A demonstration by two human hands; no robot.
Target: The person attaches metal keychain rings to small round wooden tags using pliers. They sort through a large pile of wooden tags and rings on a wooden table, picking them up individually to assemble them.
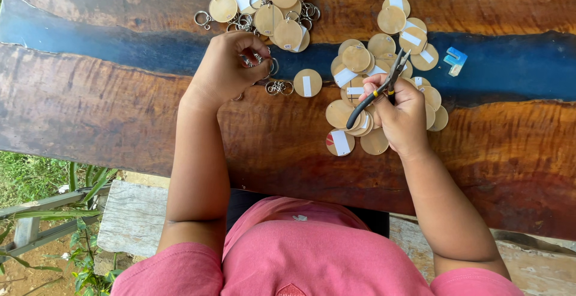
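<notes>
Right hand [401,113] grips one pair of pliers [379,91].

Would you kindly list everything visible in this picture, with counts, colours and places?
Table: one, reddish-brown wood with a blue band across it, fills the upper frame.
Discs with key rings: a pile, too overlapped to count, tan with white labels, top centre.
Plain discs: a larger pile, tan with white labels, around the right hand.
Single disc: one, tan, between the hands.
Loose key rings: a small silver cluster, by the left hand.
Blue piece: one, right of the plain discs.
Pliers: one, black handles, in the right hand.
Bench: one, grey wood, below the table.
Left hand: pinching key rings.
Right hand: gripping the pliers.
</notes>
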